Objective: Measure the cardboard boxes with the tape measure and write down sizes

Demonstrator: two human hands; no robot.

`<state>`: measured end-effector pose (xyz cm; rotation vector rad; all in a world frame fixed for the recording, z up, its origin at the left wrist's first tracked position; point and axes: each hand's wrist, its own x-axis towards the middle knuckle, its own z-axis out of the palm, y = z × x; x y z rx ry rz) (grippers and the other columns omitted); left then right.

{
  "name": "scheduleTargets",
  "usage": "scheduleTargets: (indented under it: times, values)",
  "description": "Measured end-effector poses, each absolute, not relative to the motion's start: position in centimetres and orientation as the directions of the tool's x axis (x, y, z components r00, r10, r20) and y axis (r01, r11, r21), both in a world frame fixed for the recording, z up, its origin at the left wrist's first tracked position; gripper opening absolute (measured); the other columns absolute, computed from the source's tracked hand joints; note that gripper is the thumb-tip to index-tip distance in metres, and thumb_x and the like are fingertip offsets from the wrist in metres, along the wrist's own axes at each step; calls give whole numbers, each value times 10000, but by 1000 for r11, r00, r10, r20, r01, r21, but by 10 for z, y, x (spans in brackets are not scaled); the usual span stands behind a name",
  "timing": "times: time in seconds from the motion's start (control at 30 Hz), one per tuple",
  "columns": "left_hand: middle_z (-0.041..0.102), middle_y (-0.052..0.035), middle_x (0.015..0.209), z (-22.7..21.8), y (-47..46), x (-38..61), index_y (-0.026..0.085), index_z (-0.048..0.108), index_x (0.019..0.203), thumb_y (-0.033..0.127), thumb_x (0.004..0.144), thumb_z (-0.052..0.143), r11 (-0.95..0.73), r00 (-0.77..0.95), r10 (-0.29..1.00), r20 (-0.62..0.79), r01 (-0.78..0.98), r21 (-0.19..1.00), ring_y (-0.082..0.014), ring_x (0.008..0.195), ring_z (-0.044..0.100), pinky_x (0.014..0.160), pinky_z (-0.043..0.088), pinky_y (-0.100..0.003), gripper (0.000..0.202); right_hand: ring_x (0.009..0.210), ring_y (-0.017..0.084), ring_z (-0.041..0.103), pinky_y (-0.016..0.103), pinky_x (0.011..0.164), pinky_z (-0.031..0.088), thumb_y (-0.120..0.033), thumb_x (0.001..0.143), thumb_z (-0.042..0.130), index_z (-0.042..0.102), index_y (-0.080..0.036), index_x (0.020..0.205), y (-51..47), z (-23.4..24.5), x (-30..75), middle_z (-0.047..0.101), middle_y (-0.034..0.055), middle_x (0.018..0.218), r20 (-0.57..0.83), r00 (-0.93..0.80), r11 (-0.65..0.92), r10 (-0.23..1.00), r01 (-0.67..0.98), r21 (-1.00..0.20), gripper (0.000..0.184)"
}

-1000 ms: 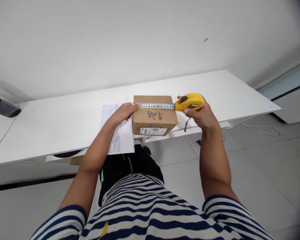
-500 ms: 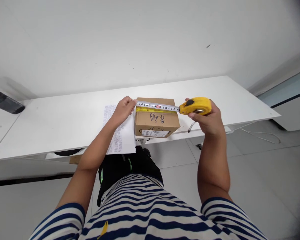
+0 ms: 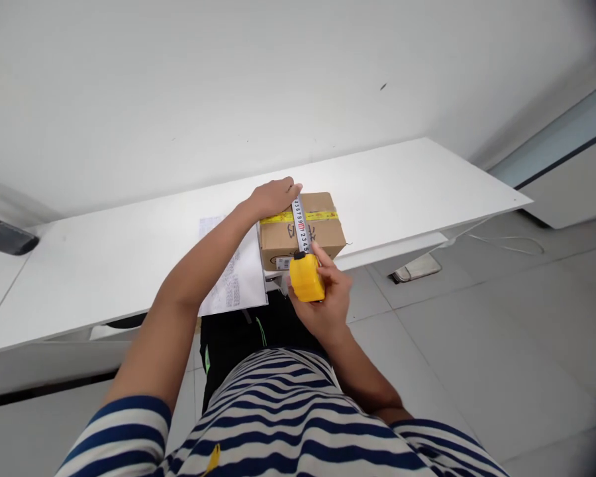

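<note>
Swung round from lying along the cardboard box (image 3: 277, 235), the tape measure (image 3: 306, 279) now points back toward the wearer, its printed metal blade (image 3: 298, 213) crossing the box's top from the far side to the near one. The box sits at the front edge of the bench (image 3: 109, 265), between the two hands, its long axis running left to right, so the blade lies roughly square to it. The left hand (image 3: 275, 197) reaches over to the far edge, fingers closed on the blade's end; the right hand (image 3: 332, 301) is nearer the body, wrapped around the rounded yellow case just in front of the box. Whether the blade lies flat on the cardboard, I can't tell. Matt brown board shows beneath a glossy yellow strip of tape (image 3: 322, 215) and dark handwriting, while a thin printed sheet (image 3: 211, 301) lies just left, hanging past the smooth white bench's edge.
</note>
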<state>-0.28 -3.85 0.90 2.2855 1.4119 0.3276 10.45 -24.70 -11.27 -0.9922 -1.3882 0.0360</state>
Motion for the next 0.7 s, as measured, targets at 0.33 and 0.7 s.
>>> scheduleTargets:
  times: [0.33,0.7]
  values:
    - [722,-56,919,-6,-45,-11,219,613,796,453,878,789,-321,420,906,54,597,735,-180,791,589,704,402,-333,304,1117,257,757,435,956,680,-456,921,790,521,-303,1469,-224,-109,90,671,111,1304,696,452,550,559,426,-718,630]
    - [750,-31,1030,-5,-78,-25,217,629,911,312,898,808,-511,263,858,441,349,785,-155,938,676,913,540,-337,203,1292,320,738,560,1057,658,-457,931,760,410,-338,1538,-213,-139,100,696,147,1371,780,294,644,553,444,-623,711]
